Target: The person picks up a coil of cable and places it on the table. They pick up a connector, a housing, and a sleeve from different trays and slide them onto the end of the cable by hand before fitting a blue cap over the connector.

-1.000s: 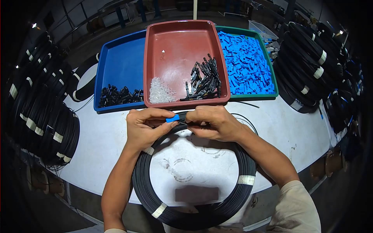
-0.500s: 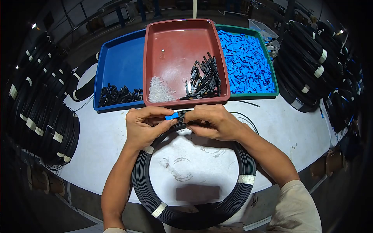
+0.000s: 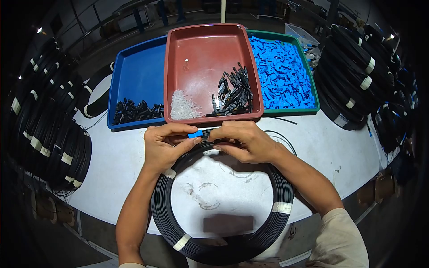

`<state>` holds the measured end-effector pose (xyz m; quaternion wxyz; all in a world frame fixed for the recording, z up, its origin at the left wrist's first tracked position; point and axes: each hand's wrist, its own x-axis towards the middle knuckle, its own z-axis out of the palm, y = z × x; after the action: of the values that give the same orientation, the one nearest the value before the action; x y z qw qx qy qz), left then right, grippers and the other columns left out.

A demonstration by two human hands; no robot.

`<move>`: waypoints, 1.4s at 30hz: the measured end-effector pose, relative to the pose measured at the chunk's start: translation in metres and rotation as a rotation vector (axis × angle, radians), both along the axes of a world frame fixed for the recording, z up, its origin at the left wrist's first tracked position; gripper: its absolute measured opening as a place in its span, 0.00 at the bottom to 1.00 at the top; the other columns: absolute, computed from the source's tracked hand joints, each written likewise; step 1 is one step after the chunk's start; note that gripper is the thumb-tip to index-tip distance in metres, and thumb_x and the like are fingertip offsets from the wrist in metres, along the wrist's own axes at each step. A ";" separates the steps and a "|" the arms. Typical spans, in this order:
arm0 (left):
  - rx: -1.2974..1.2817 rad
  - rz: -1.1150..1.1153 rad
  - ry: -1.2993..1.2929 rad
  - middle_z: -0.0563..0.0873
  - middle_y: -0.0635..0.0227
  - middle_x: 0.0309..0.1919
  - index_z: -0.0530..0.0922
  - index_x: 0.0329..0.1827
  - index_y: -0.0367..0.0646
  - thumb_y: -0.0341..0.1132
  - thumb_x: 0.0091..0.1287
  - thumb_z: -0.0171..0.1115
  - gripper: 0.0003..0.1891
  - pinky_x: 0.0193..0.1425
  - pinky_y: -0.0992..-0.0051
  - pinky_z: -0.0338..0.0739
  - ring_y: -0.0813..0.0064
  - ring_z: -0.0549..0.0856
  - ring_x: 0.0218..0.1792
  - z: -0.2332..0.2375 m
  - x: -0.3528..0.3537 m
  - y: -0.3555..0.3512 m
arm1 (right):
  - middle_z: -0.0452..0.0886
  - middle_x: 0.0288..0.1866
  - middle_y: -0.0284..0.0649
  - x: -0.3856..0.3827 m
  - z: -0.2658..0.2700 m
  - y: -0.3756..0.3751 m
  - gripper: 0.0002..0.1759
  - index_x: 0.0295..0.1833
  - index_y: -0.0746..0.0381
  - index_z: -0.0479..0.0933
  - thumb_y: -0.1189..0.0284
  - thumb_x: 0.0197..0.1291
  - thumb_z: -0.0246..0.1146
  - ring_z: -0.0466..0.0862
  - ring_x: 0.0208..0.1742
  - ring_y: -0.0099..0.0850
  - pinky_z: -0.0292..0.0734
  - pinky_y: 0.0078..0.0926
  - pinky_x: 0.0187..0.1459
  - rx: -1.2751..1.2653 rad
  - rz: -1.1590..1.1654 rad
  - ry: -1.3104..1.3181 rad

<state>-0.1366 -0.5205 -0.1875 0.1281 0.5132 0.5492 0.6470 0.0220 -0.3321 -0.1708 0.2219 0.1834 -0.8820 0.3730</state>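
Blue piece [image 3: 195,134] pinched between left fingers [image 3: 196,135]; right fingers [image 3: 212,140] nearly closed, their hold unclear.

The left hand [image 3: 164,145] pinches a blue piece [image 3: 195,134] over the far side of a black cable coil [image 3: 280,186]; the right hand [image 3: 243,140] is just beside it, near the red tray [image 3: 205,53].

The white desk [image 3: 103,178], marked with dark smudges, carries a banded black cable coil [image 3: 164,210] at its near edge. Behind that, a blue tray [image 3: 143,71], a red tray [image 3: 214,49] and a green tray [image 3: 316,96] sit in a row, the red one in the middle, with stacked coils [image 3: 58,152] at the left and more coils [image 3: 353,80] at the right.
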 end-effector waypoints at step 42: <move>-0.112 0.055 0.049 0.91 0.62 0.40 0.85 0.46 0.34 0.24 0.61 0.75 0.11 0.51 0.77 0.84 0.76 0.90 0.41 0.002 -0.001 0.001 | 0.82 0.37 0.43 -0.006 -0.011 0.004 0.11 0.46 0.65 0.79 0.81 0.57 0.70 0.84 0.33 0.37 0.77 0.32 0.35 0.001 -0.227 0.233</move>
<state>-0.1379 -0.5197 -0.1853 0.1254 0.5055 0.6015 0.6057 0.0165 -0.3278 -0.1816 0.3633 0.1247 -0.8656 0.3211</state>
